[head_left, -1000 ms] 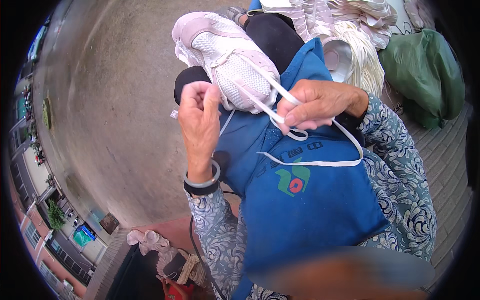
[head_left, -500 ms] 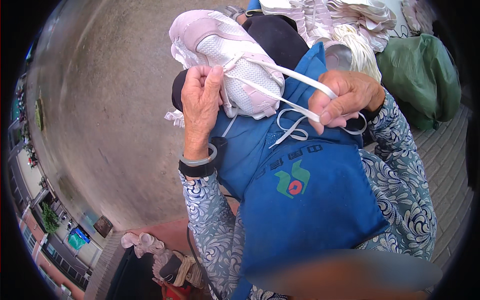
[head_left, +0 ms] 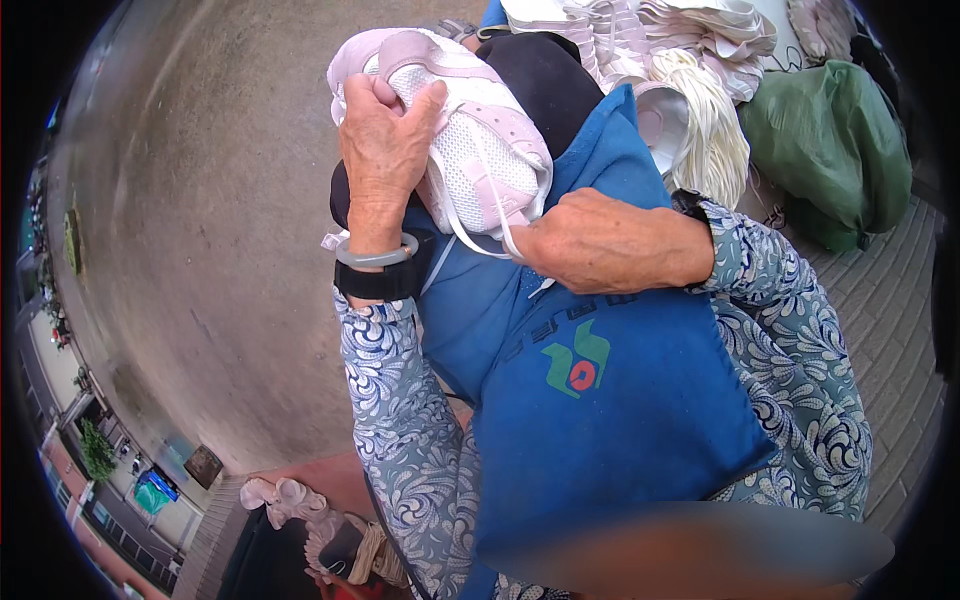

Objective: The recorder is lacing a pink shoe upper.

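A pale pink and white mesh shoe upper [head_left: 490, 150] rests across my lap at the top of the blue apron [head_left: 610, 400]. With fingers curled over its left edge, my left hand [head_left: 388, 145] grips the upper; the fingertips are partly hidden. My right hand [head_left: 610, 240] is closed, back of the hand up, just below the shoe's lower right end. From its fingers a white shoelace [head_left: 455, 222] loops to the left and up into the eyelets. A short lace end shows under that hand.
Stacked pink and white shoe uppers [head_left: 700, 40] lie at the top right beside a hanging bundle of cream laces [head_left: 712, 130]. A green plastic bag [head_left: 830, 150] stands farther right. More pink shoe pieces [head_left: 300, 505] lie at lower left, and concrete ground [head_left: 220, 230] spreads left.
My right hand has swung left and down toward the shoe, pulling the lace into a lower loop. My left hand has shifted up along the shoe's edge.
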`<state>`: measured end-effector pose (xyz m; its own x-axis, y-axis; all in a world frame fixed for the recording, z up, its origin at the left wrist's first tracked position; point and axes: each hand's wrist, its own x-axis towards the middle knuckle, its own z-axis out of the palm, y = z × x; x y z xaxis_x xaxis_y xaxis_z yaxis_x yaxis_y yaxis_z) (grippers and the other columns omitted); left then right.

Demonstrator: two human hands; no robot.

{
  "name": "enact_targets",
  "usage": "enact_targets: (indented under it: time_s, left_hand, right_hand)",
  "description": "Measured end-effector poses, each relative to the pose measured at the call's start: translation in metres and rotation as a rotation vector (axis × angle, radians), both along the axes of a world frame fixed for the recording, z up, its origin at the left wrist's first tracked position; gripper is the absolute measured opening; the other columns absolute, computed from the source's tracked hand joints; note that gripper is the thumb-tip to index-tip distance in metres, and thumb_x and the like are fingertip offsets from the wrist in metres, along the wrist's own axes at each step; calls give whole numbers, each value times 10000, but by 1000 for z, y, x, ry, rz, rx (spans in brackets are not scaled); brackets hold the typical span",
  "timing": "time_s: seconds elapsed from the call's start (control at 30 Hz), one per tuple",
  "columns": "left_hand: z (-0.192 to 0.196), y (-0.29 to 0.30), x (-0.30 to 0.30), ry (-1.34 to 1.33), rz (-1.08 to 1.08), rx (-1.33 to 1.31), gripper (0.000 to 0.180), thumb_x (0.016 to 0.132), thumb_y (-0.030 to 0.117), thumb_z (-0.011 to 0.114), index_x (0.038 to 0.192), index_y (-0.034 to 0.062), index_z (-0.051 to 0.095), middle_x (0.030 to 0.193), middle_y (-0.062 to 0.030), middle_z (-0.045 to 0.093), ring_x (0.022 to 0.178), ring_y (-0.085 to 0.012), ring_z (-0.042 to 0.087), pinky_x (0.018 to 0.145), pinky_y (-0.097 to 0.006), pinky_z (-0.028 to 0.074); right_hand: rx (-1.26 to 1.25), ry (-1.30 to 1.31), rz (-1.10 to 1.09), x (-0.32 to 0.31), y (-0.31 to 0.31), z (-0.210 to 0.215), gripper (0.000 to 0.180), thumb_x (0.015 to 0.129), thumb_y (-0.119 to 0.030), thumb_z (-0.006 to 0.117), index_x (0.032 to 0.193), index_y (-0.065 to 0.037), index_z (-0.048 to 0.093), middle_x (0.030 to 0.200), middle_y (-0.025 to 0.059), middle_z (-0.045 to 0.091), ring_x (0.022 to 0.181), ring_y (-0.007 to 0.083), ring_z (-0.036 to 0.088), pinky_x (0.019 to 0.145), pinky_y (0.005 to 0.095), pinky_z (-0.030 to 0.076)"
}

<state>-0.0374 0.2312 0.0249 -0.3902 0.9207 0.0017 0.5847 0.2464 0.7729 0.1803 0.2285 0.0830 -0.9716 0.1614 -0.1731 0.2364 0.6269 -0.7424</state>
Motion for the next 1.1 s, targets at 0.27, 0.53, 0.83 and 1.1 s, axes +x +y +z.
enact_targets:
  time_s: [0.27, 0.53, 0.83, 1.1]
  left_hand:
    - [-12, 5, 1, 85, -9, 46, 424, 833, 395, 717, 861, 41, 486, 696, -96, 538, 629, -229, 579, 620, -371, 497]
    - [33, -76, 12, -702, -148, -193, 410, 997, 375, 487, 1044, -30, 533, 853, -112, 650, 695, -142, 623, 653, -257, 527]
    - [30, -85, 40, -1556, 72, -206, 360, 1018, 247, 463, 1187, -68, 503, 718, -35, 545, 546, -111, 553, 534, -278, 554]
    - [27, -107, 49, -1143, -40, -294, 331, 1010, 307, 487, 1010, -11, 581, 641, 39, 420, 426, -19, 332, 370, -182, 388]
  right_hand:
    - [-37, 218, 117, -24, -33, -14, 132, 776, -51, 580, 817, 61, 524, 635, 204, 596, 596, 348, 640, 527, 423, 497]
    - [-406, 126, 138, 1, 0, 40, 156, 815, -98, 582, 806, 50, 531, 625, 210, 600, 598, 377, 636, 507, 426, 482]
    - [-255, 234, 333, -7, -33, 13, 203, 790, -130, 640, 837, 39, 539, 630, 186, 613, 593, 342, 641, 521, 409, 493]
    - [312, 372, -358, 8, 32, -8, 410, 841, -125, 659, 1225, -28, 552, 1136, 151, 565, 995, 323, 576, 877, 398, 478]
